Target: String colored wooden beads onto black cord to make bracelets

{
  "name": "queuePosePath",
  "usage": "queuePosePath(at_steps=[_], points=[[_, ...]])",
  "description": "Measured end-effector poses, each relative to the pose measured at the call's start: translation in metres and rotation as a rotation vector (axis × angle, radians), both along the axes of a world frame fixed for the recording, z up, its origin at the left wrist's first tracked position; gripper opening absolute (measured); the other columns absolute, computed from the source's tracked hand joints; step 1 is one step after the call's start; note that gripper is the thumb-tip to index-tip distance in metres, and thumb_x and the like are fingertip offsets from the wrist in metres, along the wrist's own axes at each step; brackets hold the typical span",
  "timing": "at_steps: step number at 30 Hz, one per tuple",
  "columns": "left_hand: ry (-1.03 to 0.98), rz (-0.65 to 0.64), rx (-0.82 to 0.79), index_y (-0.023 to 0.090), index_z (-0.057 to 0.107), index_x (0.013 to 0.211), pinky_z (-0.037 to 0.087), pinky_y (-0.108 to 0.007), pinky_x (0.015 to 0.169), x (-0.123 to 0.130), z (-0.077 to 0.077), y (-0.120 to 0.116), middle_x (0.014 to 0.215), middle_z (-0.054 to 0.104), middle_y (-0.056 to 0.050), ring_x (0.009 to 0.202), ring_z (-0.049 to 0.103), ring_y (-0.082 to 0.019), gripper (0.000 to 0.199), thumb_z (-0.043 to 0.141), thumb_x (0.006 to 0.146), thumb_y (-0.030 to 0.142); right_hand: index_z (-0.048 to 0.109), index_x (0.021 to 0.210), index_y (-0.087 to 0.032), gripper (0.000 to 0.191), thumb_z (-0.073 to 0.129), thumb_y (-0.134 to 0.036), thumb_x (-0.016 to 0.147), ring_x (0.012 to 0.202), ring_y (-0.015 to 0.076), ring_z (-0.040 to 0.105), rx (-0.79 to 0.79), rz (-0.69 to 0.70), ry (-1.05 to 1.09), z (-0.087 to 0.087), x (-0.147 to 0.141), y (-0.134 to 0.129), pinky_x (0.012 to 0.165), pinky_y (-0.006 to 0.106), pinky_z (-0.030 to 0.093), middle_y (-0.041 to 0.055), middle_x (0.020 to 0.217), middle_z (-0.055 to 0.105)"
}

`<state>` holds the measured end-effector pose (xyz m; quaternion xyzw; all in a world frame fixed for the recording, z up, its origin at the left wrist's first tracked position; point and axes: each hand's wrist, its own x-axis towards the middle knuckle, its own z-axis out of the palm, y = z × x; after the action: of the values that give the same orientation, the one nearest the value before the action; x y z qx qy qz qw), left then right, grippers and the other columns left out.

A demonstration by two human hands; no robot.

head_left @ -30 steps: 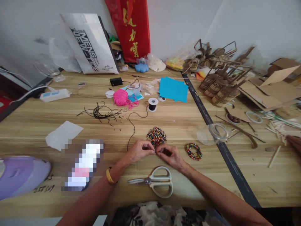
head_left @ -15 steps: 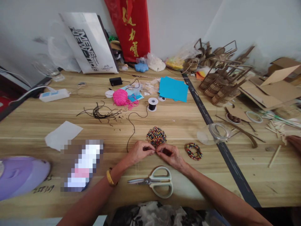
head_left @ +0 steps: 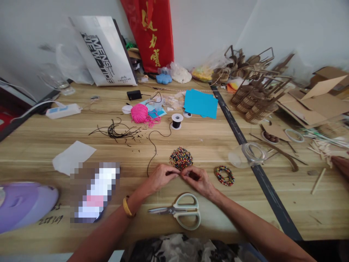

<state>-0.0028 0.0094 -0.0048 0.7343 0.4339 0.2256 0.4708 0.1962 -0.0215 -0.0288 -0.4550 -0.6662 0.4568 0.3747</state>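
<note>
My left hand (head_left: 162, 177) and my right hand (head_left: 198, 180) meet fingertip to fingertip at the near edge of a pile of multicoloured beads (head_left: 181, 157). Both are pinched, and whatever lies between the fingers is too small to make out. A black cord (head_left: 156, 147) runs from a white spool (head_left: 177, 121) down toward my left hand, its end going out of sight there. White-handled scissors (head_left: 188, 211) lie just below my hands, blades pointing left. To the right rests a coiled string of beads (head_left: 224, 175).
Pink yarn (head_left: 139, 113), black cord pieces (head_left: 117, 130) and blue sheets (head_left: 201, 104) lie farther back. A blurred phone-like object (head_left: 95, 193) is at left. Small woven baskets (head_left: 253, 102) stand at back right. Another person's hand (head_left: 340, 164) shows at the right edge.
</note>
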Motion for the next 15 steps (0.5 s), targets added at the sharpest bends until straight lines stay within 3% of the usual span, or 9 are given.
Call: queuePosePath(at_steps=[8,15], points=[[-0.058,0.071,-0.077,0.016,0.074,0.088,0.050,-0.024,0.068,-0.0021,-0.0007,0.0020,0.086,0.075,-0.006,0.077,0.066,-0.017,0.018,0.065,0.074,0.021,0.064,0.084,-0.016,0.021,0.058,-0.036,0.085,0.069,0.0144,0.059,0.017,0.014,-0.026,0.0052,-0.0002,0.0007,0.060,0.023,0.045,0.0051,0.076,0.066],[-0.118,0.103,-0.154,0.012,0.072,0.079,0.046,-0.022,0.059,-0.0001,0.0007,0.0013,0.066,0.069,-0.004,0.060,0.060,-0.013,0.014,0.063,0.074,0.021,0.064,0.082,-0.016,0.022,0.059,-0.037,0.084,0.062,0.0120,0.055,0.035,0.012,-0.013,0.0081,-0.0015,0.0007,0.054,0.021,0.042,0.0045,0.074,0.065]])
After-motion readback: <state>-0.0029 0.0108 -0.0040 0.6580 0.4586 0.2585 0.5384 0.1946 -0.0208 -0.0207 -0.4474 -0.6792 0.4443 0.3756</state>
